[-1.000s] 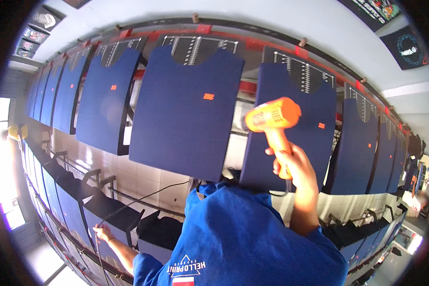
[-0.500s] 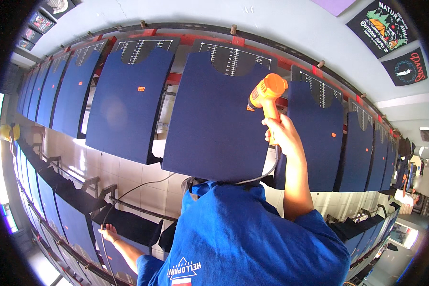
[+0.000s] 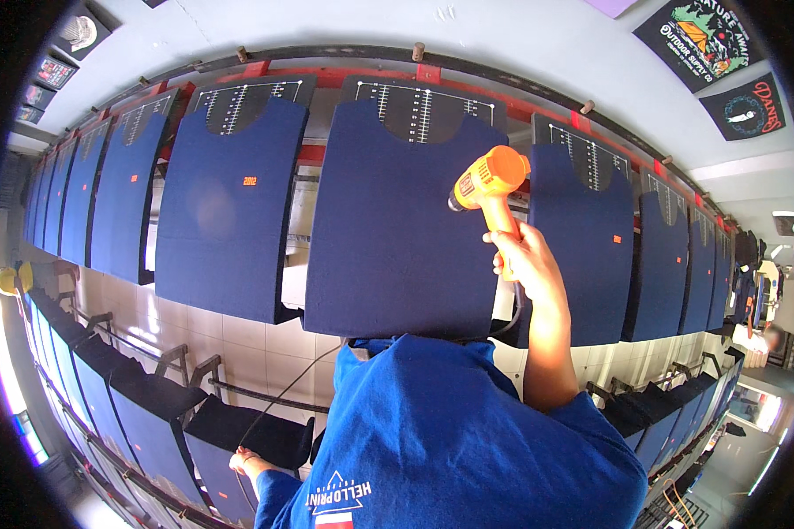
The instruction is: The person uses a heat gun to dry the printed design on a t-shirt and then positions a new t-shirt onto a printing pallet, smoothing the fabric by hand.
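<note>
My right hand [image 3: 527,256] is wrapped round the handle of an orange heat gun [image 3: 494,181]. Its dark nozzle points left, over the navy shirt panel [image 3: 397,229] stretched on the board in front of me. The nozzle and gun body cover part of that panel's right side, so any print there is hidden. Down at the lower left, my left hand [image 3: 249,462] has its fingers closed on a thin dark cord [image 3: 284,388]. That cord runs up toward my waist. Another stretch of cable hangs from the gun's handle below my right hand.
A long row of boards with navy shirt panels [image 3: 229,203] bearing small orange prints curves to both sides, along a dark metal rail [image 3: 344,55]. Behind me runs a second row of boards [image 3: 141,423]. Printed dark samples [image 3: 699,42] hang on the far wall.
The heat gun has shifted slightly left and down, its nozzle still aimed left. My left hand has moved right, closer to my body, with the cord in it.
</note>
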### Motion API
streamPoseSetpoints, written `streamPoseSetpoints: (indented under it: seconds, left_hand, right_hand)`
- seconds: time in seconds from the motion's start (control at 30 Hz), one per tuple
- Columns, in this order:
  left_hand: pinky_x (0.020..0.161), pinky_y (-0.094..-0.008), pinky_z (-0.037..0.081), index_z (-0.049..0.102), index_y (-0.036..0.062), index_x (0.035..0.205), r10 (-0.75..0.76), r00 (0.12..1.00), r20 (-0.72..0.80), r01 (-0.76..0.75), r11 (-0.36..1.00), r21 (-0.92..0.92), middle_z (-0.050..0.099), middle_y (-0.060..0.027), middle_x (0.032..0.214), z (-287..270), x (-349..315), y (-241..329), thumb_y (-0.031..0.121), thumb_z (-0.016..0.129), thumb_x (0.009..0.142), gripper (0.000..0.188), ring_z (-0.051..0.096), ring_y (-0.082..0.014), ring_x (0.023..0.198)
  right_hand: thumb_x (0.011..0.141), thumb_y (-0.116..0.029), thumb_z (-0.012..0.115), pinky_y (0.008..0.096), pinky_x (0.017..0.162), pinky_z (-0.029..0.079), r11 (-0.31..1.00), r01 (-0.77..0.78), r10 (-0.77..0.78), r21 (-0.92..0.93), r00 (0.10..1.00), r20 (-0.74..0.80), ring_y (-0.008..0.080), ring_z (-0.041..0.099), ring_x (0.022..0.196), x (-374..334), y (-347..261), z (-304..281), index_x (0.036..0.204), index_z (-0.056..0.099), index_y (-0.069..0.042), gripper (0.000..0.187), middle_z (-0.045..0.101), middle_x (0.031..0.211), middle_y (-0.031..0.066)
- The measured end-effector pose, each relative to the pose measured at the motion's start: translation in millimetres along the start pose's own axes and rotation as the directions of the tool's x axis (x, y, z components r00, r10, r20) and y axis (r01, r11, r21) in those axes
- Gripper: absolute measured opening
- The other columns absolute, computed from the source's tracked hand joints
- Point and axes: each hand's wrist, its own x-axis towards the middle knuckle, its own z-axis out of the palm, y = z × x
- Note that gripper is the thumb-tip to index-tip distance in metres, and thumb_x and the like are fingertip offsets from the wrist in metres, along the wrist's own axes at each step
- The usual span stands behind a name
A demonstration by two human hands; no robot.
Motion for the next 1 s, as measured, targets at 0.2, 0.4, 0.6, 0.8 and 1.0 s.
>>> streamPoseSetpoints:
  seconds: [0.2, 0.4, 0.6, 0.8, 1.0]
  left_hand:
    - [0.061, -0.0300, 0.051, 0.062, 0.0067, 0.087, 0.012, 0.999, -0.048, -0.010, 0.999, 0.035, 0.066, -0.0061, 0.079, 4, -6, -7, 0.030, 0.043, 0.095, 0.032, 0.063, -0.0195, 0.067]
    - [0.054, -0.0306, 0.047, 0.057, 0.0069, 0.075, 0.056, 0.994, -0.092, -0.054, 0.998, 0.031, 0.061, -0.0072, 0.068, -4, -20, -12, 0.029, 0.042, 0.092, 0.031, 0.059, -0.0201, 0.057]
    - [0.046, -0.0311, 0.043, 0.051, 0.0071, 0.064, 0.125, 0.990, -0.073, -0.120, 0.991, 0.064, 0.057, -0.0084, 0.057, -22, -59, -20, 0.027, 0.042, 0.088, 0.033, 0.055, -0.0207, 0.047]
    - [0.047, -0.0295, 0.042, 0.057, 0.0091, 0.073, 0.188, 0.981, 0.043, -0.192, 0.961, 0.199, 0.060, -0.0051, 0.062, -50, -73, -25, 0.034, 0.043, 0.089, 0.033, 0.056, -0.0177, 0.050]
    - [0.045, -0.0271, 0.038, 0.058, 0.0086, 0.073, 0.180, 0.944, 0.278, -0.235, 0.955, 0.181, 0.059, -0.0036, 0.059, -79, -49, -7, 0.043, 0.041, 0.093, 0.044, 0.054, -0.0148, 0.050]
  right_hand:
    - [0.091, -0.022, 0.066, 0.0215, 0.043, 0.045, 1.000, -0.016, 0.016, -0.005, 1.000, -0.022, 0.0081, 0.056, 0.052, 1, 1, -2, 0.107, 0.055, -0.002, 0.028, 0.057, 0.066, 0.0021]
    - [0.090, -0.022, 0.066, 0.0210, 0.043, 0.043, 0.999, 0.041, -0.041, 0.009, 0.999, 0.005, 0.0080, 0.056, 0.052, 0, 3, -2, 0.108, 0.055, -0.003, 0.028, 0.056, 0.065, 0.0022]
    - [0.092, -0.022, 0.064, 0.0213, 0.044, 0.044, 0.999, 0.049, -0.048, -0.020, 0.998, 0.036, 0.0075, 0.056, 0.054, -2, 1, -5, 0.112, 0.055, -0.002, 0.030, 0.056, 0.069, 0.0012]
    - [0.092, -0.018, 0.063, 0.0230, 0.050, 0.047, 0.999, 0.031, -0.032, 0.020, 0.997, 0.066, 0.0073, 0.056, 0.058, -1, 10, -22, 0.111, 0.055, -0.002, 0.027, 0.060, 0.082, 0.0024]
    - [0.092, -0.019, 0.064, 0.0223, 0.046, 0.045, 0.998, 0.040, -0.042, 0.053, 0.998, 0.054, 0.0075, 0.056, 0.057, -3, 14, -33, 0.112, 0.055, -0.001, 0.028, 0.058, 0.079, 0.0019]
